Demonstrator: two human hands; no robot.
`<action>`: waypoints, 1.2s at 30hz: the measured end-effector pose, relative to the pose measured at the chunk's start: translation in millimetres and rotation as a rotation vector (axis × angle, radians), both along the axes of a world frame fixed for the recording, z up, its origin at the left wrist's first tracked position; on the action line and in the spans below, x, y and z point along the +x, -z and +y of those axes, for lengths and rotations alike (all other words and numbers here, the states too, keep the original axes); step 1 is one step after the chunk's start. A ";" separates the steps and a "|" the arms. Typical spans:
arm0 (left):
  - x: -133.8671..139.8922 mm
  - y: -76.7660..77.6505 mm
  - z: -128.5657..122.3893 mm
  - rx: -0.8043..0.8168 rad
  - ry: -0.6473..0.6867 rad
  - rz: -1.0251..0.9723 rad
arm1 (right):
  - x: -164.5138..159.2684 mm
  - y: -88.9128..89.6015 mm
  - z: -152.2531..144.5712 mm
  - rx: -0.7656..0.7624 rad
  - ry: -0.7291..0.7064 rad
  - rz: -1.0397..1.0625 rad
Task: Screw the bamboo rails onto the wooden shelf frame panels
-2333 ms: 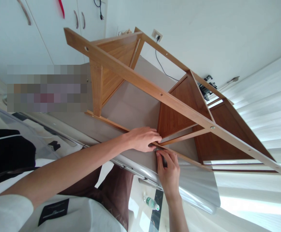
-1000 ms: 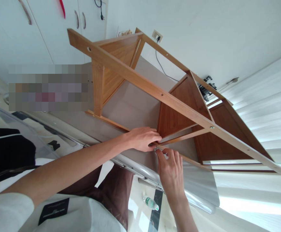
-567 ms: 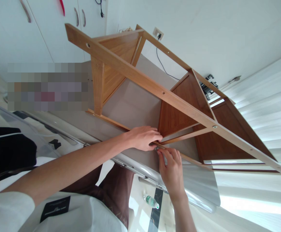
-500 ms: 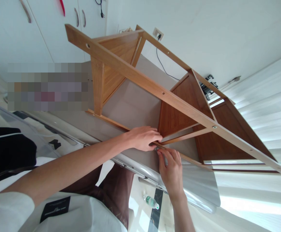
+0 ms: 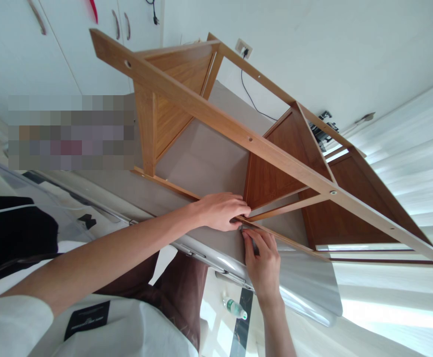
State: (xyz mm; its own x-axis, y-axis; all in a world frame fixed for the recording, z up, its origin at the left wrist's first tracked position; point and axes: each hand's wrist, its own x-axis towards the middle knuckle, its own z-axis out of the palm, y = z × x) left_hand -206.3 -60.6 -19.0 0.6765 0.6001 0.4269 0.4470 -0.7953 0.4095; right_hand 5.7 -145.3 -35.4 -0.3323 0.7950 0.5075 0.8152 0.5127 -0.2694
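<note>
A wooden shelf rack (image 5: 201,106) lies on its side on a grey-topped table (image 5: 216,148). My left hand (image 5: 224,210) is wrapped over its lower rail (image 5: 177,187), where the middle shelf panel (image 5: 274,173) meets that rail. Just right of it, my right hand (image 5: 264,255) has thumb and fingers pinched together against the rail's outer side. A thin, dark bit shows at those fingertips, too small to name. The long upper rail, with several holes, slants above both hands. A metal fastener (image 5: 333,192) sits in one of its holes.
Behind the rack, a black cable (image 5: 246,91) hangs from a wall socket (image 5: 243,48). A black device (image 5: 324,130) stands beyond the rack. White curtains (image 5: 398,297) hang at the right. On the floor lies a plastic bottle (image 5: 234,308). A pixelated patch hides the table's left part.
The view has shifted slightly, and the rack's upper left end appears a little higher and farther left. Both hands keep nearly the same place at the lower rail.
</note>
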 end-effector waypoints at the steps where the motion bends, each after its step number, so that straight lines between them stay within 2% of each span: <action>1: 0.2 0.2 0.0 0.001 0.000 -0.001 | 0.6 0.2 -0.3 -0.007 -0.005 -0.004; 5: 0.3 -0.2 -0.2 -0.008 -0.004 0.001 | 2.3 -2.0 -2.3 -0.001 -0.008 -0.082; 11: -0.4 -3.2 -0.7 -0.015 -0.006 0.006 | -1.3 -10.9 -4.1 0.092 0.023 -0.237; 22: -0.7 -2.3 -0.6 -0.010 0.004 0.001 | -9.2 -21.4 -8.5 0.127 0.059 -0.450; 30: -0.7 -0.5 -0.5 -0.008 0.009 -0.016 | -10.8 -24.9 -5.4 0.084 0.050 -0.430; 36: -0.3 2.3 0.3 -0.002 0.007 -0.014 | -10.4 -19.6 -4.5 0.108 0.056 -0.327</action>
State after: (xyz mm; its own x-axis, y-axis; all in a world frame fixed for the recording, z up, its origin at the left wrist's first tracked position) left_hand -206.5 -60.4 -21.3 0.6742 0.5963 0.4357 0.4358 -0.7975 0.4171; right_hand -4.6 -149.9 -15.8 -0.4482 0.7642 0.4639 0.8773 0.4756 0.0640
